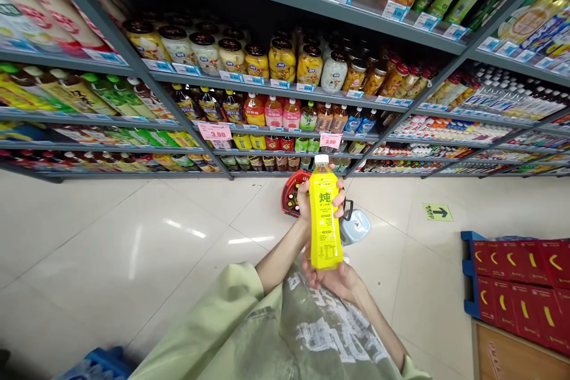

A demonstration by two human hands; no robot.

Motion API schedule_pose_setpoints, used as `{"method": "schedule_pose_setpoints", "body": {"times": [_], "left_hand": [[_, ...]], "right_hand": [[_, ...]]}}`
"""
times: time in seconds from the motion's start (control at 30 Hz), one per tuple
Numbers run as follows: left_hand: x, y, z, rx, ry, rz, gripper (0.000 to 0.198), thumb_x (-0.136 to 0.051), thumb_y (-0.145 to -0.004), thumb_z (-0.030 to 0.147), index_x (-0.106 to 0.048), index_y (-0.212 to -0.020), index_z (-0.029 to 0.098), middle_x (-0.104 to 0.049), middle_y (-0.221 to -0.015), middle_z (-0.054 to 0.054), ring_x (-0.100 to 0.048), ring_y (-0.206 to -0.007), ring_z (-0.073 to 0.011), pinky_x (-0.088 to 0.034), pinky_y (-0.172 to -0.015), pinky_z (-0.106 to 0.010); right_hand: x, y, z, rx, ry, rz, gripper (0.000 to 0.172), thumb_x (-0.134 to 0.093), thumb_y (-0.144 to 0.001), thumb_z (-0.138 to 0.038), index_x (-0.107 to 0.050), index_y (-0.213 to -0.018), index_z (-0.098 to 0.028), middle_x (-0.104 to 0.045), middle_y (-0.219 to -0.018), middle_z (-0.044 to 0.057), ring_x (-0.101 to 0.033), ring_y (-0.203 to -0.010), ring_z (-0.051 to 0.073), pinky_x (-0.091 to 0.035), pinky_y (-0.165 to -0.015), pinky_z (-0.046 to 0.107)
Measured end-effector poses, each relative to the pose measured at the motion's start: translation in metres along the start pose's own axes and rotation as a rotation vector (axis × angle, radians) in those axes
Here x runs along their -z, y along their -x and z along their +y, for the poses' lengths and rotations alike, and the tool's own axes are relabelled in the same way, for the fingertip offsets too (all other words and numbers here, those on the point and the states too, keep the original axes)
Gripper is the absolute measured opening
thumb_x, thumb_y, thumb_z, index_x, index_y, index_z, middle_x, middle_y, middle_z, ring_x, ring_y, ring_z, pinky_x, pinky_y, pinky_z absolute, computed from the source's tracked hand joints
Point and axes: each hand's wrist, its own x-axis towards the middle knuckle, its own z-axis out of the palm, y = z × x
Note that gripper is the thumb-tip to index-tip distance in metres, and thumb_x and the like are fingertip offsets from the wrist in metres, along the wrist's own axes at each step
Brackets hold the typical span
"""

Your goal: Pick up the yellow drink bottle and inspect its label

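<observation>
I hold a yellow drink bottle (324, 219) with a white cap upright in front of me. My left hand (305, 199) wraps round its upper part from behind, fingertips showing on the right side. My right hand (335, 278) cups the bottom of the bottle. Both arms come up from my pale green shirt. Behind the bottle, on the floor, a red shopping basket (291, 193) stands before the shelves, and a pale blue object (355, 225) lies beside it.
Grey shelves (276, 90) full of jars, bottles and price tags span the whole back. Red cartons on a blue pallet (519, 285) stand at the right. A blue crate (100, 365) sits at the bottom left. A green arrow sticker (437, 212) marks the shiny tiled floor.
</observation>
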Motion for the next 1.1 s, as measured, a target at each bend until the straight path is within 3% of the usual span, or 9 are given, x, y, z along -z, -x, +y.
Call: {"method": "schedule_pose_setpoints", "body": {"times": [0.2, 0.33, 0.43, 0.53, 0.6, 0.7, 0.83, 0.97, 1.1], "left_hand": [[-0.005, -0.001, 0.0, -0.001, -0.006, 0.026, 0.07, -0.067, -0.076, 0.065, -0.053, -0.131, 0.024, -0.064, -0.098, -0.009, -0.046, -0.046, -0.0102, -0.035, -0.033, -0.023], [-0.014, -0.002, 0.002, -0.04, -0.02, 0.025, 0.074, -0.074, -0.07, 0.061, -0.055, -0.133, 0.026, -0.065, -0.093, -0.005, -0.054, -0.053, -0.0122, -0.045, -0.039, -0.023], [-0.025, -0.006, 0.0, -0.071, -0.16, 0.136, 0.071, -0.08, -0.07, 0.054, -0.056, -0.129, 0.025, -0.068, -0.094, -0.004, -0.063, -0.061, -0.0157, -0.054, -0.048, -0.027], [-0.035, -0.009, -0.007, -0.167, -0.399, 0.334, 0.061, -0.085, -0.074, 0.042, -0.055, -0.125, 0.026, -0.069, -0.097, -0.002, -0.068, -0.066, -0.0161, -0.057, -0.052, -0.026], [-0.036, -0.011, -0.013, -0.194, -0.499, 0.387, 0.061, -0.085, -0.076, 0.038, -0.054, -0.127, 0.028, -0.07, -0.099, -0.001, -0.071, -0.068, -0.0165, -0.058, -0.054, -0.025], [-0.033, -0.012, -0.019, -0.206, -0.535, 0.355, 0.059, -0.081, -0.082, 0.042, -0.053, -0.131, 0.028, -0.072, -0.104, -0.002, -0.073, -0.074, -0.0174, -0.06, -0.061, -0.026], [-0.033, -0.013, -0.022, -0.253, -0.445, 0.256, 0.054, -0.072, -0.089, 0.051, -0.053, -0.133, 0.027, -0.072, -0.103, -0.004, -0.075, -0.079, -0.0205, -0.063, -0.067, -0.032], [-0.039, -0.012, -0.025, -0.184, -0.344, 0.131, 0.055, -0.07, -0.088, 0.057, -0.054, -0.129, 0.025, -0.069, -0.122, -0.01, -0.077, -0.088, -0.0261, -0.067, -0.068, -0.039], [-0.039, -0.008, -0.028, -0.236, -0.375, 0.107, 0.045, -0.066, -0.092, 0.057, -0.057, -0.122, 0.023, -0.069, -0.122, -0.009, -0.076, -0.086, -0.0254, -0.067, -0.064, -0.038]], "right_hand": [[-0.006, 0.003, -0.005, 0.083, 0.105, 0.173, 0.084, -0.091, -0.057, -0.066, -0.063, -0.126, -0.027, -0.071, -0.105, 0.006, -0.064, -0.075, 0.021, -0.044, -0.053, 0.028], [-0.005, 0.01, -0.016, 0.24, 0.286, 0.409, 0.082, -0.096, -0.057, -0.051, -0.062, -0.128, -0.028, -0.072, -0.116, 0.006, -0.068, -0.103, 0.027, -0.057, -0.082, 0.035], [-0.001, 0.014, -0.023, 0.363, 0.434, 0.555, 0.073, -0.09, -0.068, -0.049, -0.059, -0.131, -0.028, -0.069, -0.125, 0.006, -0.066, -0.113, 0.026, -0.056, -0.094, 0.038], [0.0, 0.015, -0.027, 0.423, 0.65, 0.762, 0.069, -0.09, -0.069, -0.042, -0.059, -0.128, -0.025, -0.07, -0.12, 0.006, -0.068, -0.106, 0.025, -0.058, -0.088, 0.037], [-0.002, 0.014, -0.03, 0.404, 0.71, 0.837, 0.062, -0.088, -0.072, -0.041, -0.06, -0.125, -0.023, -0.071, -0.106, 0.005, -0.069, -0.089, 0.023, -0.06, -0.073, 0.034], [-0.006, 0.014, -0.033, 0.423, 0.532, 0.774, 0.05, -0.08, -0.081, -0.045, -0.062, -0.122, -0.023, -0.069, -0.09, 0.003, -0.064, -0.065, 0.017, -0.053, -0.047, 0.026], [-0.009, 0.016, -0.035, 0.344, 0.096, 0.538, 0.05, -0.068, -0.083, -0.063, -0.07, -0.104, -0.017, -0.072, -0.082, 0.007, -0.06, -0.048, 0.015, -0.038, -0.03, 0.02], [-0.01, 0.015, -0.03, 0.244, -0.107, 0.377, 0.06, -0.058, -0.083, -0.073, -0.073, -0.094, -0.016, -0.072, -0.075, 0.007, -0.053, -0.034, 0.013, -0.032, -0.026, 0.021], [-0.011, 0.012, -0.025, 0.23, -0.148, 0.309, 0.061, -0.055, -0.083, -0.075, -0.074, -0.097, -0.018, -0.072, -0.075, 0.005, -0.05, -0.033, 0.012, -0.029, -0.028, 0.022]]}}
